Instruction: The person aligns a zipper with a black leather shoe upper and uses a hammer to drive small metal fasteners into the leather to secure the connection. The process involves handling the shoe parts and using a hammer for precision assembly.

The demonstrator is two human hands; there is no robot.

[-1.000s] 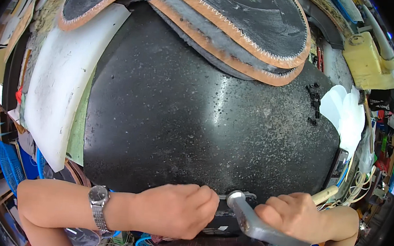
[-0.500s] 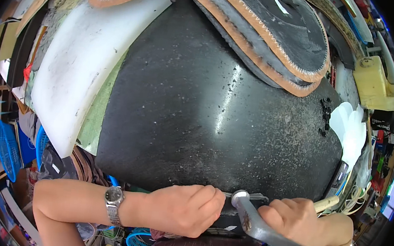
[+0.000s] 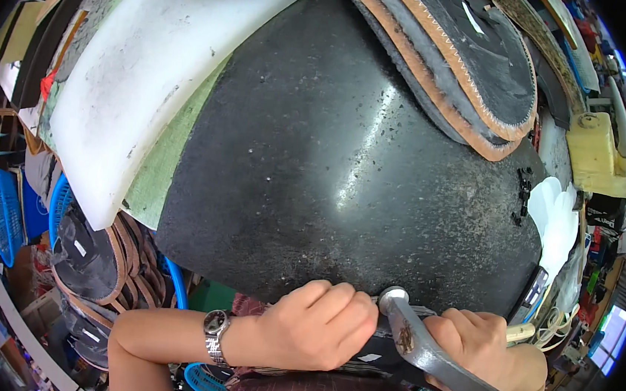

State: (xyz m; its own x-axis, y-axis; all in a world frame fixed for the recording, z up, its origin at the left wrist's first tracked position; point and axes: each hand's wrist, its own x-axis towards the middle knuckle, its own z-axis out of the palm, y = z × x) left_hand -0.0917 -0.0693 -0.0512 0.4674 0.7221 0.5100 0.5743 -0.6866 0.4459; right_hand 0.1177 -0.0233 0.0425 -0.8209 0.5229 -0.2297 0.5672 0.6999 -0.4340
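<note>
My right hand point(image 3: 467, 350) is wrapped round the handle of a hammer point(image 3: 429, 352). Its round steel face is over the near edge of the black work board point(image 3: 283, 193), and the flat tail of the head points toward me. Just left of the hammer face, my left hand point(image 3: 320, 326), with a watch on its wrist, is closed in a fist at the same edge. Whatever its fingers pinch is hidden. Between and below the hands shows a dark piece with a white label point(image 3: 369, 357), partly covered.
Black pieces with tan stitched rims point(image 3: 480, 69) lie stacked at the far side. A white curved slab point(image 3: 145, 69) rests on the left. More dark pieces point(image 3: 88, 258) hang in a pile at lower left. A yellow jug point(image 3: 592, 149) stands far right, near white sheets point(image 3: 553, 216).
My left hand has moved right and slightly up, closer to the hammer face. The hammer has shifted slightly right and up. The view has swung, showing more of the pile at lower left.
</note>
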